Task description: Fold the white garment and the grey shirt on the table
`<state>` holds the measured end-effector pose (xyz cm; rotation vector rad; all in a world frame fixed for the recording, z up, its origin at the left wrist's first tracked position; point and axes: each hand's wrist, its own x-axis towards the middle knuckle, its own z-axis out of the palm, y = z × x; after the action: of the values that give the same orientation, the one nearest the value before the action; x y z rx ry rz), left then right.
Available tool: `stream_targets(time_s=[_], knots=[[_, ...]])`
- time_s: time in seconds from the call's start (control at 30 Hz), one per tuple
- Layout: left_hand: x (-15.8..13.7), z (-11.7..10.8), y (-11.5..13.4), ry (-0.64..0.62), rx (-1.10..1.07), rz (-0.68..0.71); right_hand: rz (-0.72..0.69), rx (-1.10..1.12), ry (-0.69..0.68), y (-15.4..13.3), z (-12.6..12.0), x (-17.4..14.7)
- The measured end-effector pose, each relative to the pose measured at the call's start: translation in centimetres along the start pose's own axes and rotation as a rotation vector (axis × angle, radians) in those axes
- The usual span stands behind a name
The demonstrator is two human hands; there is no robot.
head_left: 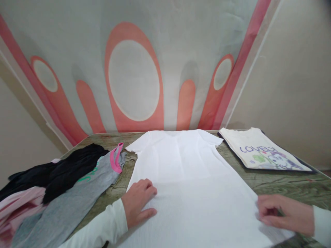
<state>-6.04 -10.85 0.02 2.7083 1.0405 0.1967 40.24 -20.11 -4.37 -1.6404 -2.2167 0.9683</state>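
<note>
A white short-sleeved shirt (178, 172) lies spread over the table, its neck and sleeves at the far edge and its lower part running toward me. On the left part of its body rests my left hand (139, 201), fingers and thumb apart, gripping nothing. At the shirt's right side edge is my right hand (286, 212), its fingers curled and closed on the fabric. The lowest part of the shirt runs out of the picture.
To the left lie a grey garment with pink trim (74, 196), black clothing (64, 168) and pink clothing (23, 206), loosely heaped. Folded at the back right is a cream shirt (256, 144) printed "LOVELY", over dark cloth. A patterned backdrop (170, 51) stands behind the wood-grain table (274, 182).
</note>
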Motion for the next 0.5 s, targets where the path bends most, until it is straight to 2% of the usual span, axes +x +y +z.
stream_targets(time_s=[0.1,0.27,0.4,0.5], knots=[[-0.2,-0.1,0.1,-0.003,-0.050,0.027,0.014,-0.021,-0.019,0.1,0.0,-0.2],[0.3,0.4,-1.2,0.122,0.019,0.060,0.001,0.036,0.161,-1.3,-0.3,0.5],[0.6,0.6,-2.5,0.113,0.003,0.085,0.029,0.056,0.072,-0.9,0.0,-0.1],[1.2,0.4,-4.5,0.147,0.012,0.065,0.003,0.039,-0.027,-0.6,-0.4,-0.2]])
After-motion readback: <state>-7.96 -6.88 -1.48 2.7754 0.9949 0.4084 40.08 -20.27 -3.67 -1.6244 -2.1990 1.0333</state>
